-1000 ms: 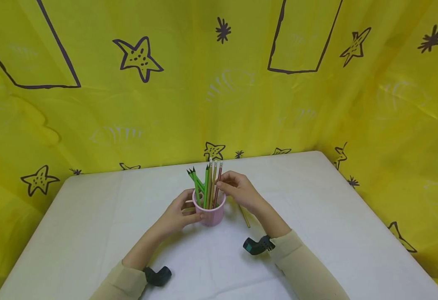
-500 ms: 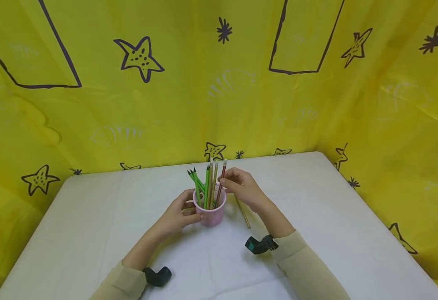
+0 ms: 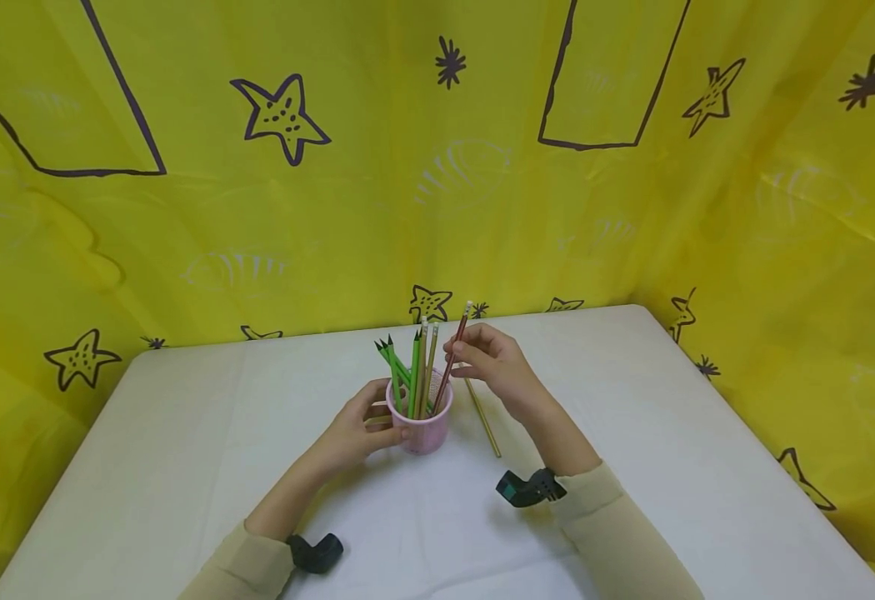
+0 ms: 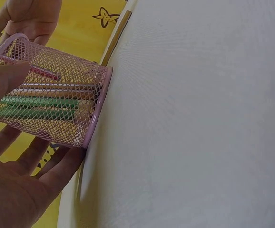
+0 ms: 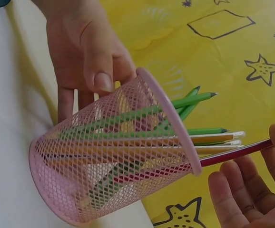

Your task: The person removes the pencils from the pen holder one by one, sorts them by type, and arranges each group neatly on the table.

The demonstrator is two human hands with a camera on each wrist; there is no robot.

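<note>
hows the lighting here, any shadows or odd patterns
Head view: soft shadows on the white table; left wrist view: dim, with faint ripple lines across the table and shadow near the pink mesh cup; right wrist view: also dim, though the green pencils look fairly sharp.

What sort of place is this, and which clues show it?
Probably an indoor recording corner: a white-covered table, a yellow starfish-print sheet hanging behind it, and black wrist cameras on both arms.

One cup (image 3: 424, 437), one red pencil (image 5: 235, 153), three-plus green pencils (image 3: 414, 375), three-plus gold pencils (image 3: 485, 421)
</note>
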